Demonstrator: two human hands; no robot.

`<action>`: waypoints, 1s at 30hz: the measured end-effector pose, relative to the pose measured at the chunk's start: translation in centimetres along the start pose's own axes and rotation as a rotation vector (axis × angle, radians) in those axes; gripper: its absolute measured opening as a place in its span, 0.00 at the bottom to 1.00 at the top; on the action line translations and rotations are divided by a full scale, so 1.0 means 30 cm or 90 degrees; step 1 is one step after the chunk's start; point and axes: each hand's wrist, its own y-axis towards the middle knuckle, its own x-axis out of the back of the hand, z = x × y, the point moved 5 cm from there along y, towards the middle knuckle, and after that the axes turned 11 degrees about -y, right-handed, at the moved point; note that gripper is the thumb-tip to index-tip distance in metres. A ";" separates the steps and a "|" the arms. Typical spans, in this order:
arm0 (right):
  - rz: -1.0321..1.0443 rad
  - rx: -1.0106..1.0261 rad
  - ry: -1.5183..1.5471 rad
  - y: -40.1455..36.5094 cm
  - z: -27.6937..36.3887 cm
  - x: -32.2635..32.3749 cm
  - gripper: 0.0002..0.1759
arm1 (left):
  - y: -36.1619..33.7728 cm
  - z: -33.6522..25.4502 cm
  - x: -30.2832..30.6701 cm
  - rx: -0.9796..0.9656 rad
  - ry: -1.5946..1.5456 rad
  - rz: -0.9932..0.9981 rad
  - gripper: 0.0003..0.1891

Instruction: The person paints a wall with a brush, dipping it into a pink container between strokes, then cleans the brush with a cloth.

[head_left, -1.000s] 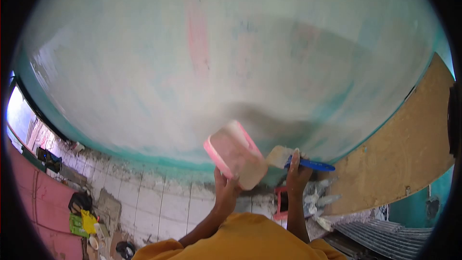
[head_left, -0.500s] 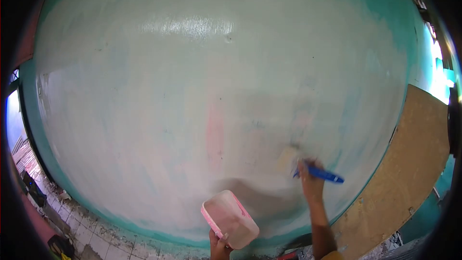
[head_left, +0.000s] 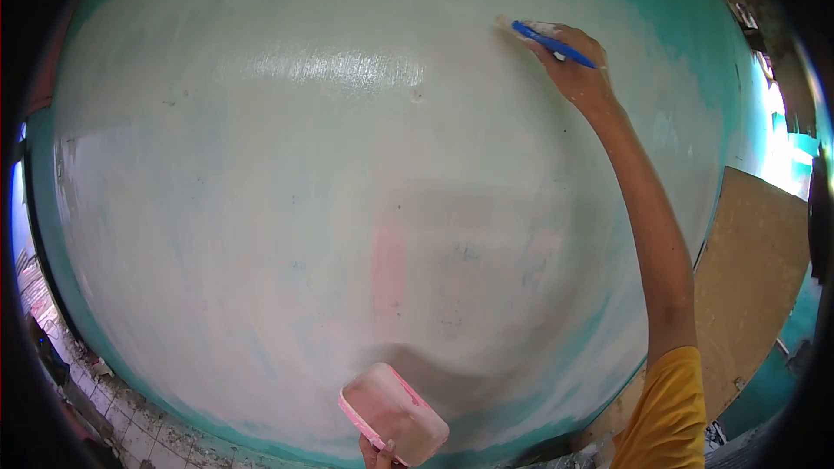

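My right hand (head_left: 573, 56) is raised high on the wall, closed around a paintbrush (head_left: 556, 45) with a blue handle. Its pale bristles point up and left and meet the wall surface. Low in the view, my left hand (head_left: 376, 454) grips the lower edge of a pink-rimmed plastic tub (head_left: 395, 412), tilted so its inside shows. Whitish paint coats the inside of the tub. Behind both hands the wall (head_left: 287, 174) carries a thin whitish coat, with teal showing along the borders and a pink patch (head_left: 388, 269) near the middle.
A brown board (head_left: 751, 252) leans at the right beside the wall. Worn floor tiles (head_left: 143, 430) run along the lower left. Bright openings appear at both side edges. Dark items lie by the wall's foot at the lower right.
My right hand has swept the paintbrush from the lower right of the wall up to near its top, arm now extended. The tub in my left hand has shifted slightly down and left in view.
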 end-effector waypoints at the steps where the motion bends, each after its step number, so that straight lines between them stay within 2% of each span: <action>1: 0.000 -0.001 0.000 -0.018 -0.012 -0.017 0.12 | 0.005 0.002 -0.011 0.000 0.001 0.000 0.37; 3: 0.186 0.038 -0.138 -0.074 0.021 -0.072 0.11 | 0.005 0.022 -0.015 0.043 -0.106 -0.071 0.37; 5: 0.185 0.061 -0.112 -0.164 0.097 -0.049 0.11 | 0.024 0.050 -0.006 0.052 -0.139 -0.069 0.36; 7: 0.435 0.024 -0.064 -0.254 0.175 -0.043 0.11 | 0.027 0.062 -0.010 0.067 -0.177 -0.069 0.35; 8: 0.438 0.025 -0.064 -0.257 0.204 -0.017 0.11 | 0.029 0.045 -0.023 0.056 -0.153 -0.055 0.35; 10: 0.549 -0.073 0.058 -0.268 0.229 0.009 0.15 | 0.032 0.042 -0.027 0.046 -0.126 -0.041 0.35; 12: 0.534 -0.058 -0.007 -0.204 0.150 -0.036 0.18 | 0.042 0.046 -0.035 -0.020 -0.054 -0.014 0.35; 13: 0.514 -0.043 -0.070 -0.152 0.090 -0.070 0.20 | 0.041 0.052 -0.040 -0.019 -0.053 -0.014 0.35; 15: 0.431 -0.057 -0.066 -0.034 -0.043 -0.137 0.24 | 0.041 0.076 -0.047 0.021 -0.113 -0.036 0.36; 17: 0.240 -0.037 -0.120 0.085 -0.102 -0.135 0.24 | 0.036 0.051 -0.062 0.016 -0.072 -0.037 0.37; 21: 0.221 -0.094 -0.117 0.137 -0.144 -0.150 0.24 | 0.028 0.024 -0.079 -0.011 -0.028 -0.026 0.39; 23: 0.164 -0.024 -0.140 0.055 -0.063 -0.139 0.22 | 0.025 0.024 -0.064 -0.002 -0.003 -0.032 0.39; 24: 0.164 0.049 -0.145 -0.036 0.001 -0.126 0.17 | 0.023 0.025 -0.059 0.003 0.017 -0.036 0.40; 26: 0.319 0.154 -0.074 -0.211 0.173 -0.095 0.09 | 0.020 -0.001 -0.068 0.022 0.005 -0.035 0.40; 28: 0.408 0.161 0.053 -0.407 0.303 -0.060 0.09 | 0.016 -0.006 -0.061 0.038 -0.006 -0.033 0.40; 30: 0.445 0.151 0.127 -0.472 0.387 -0.017 0.09 | 0.020 0.019 -0.037 0.063 -0.031 -0.070 0.40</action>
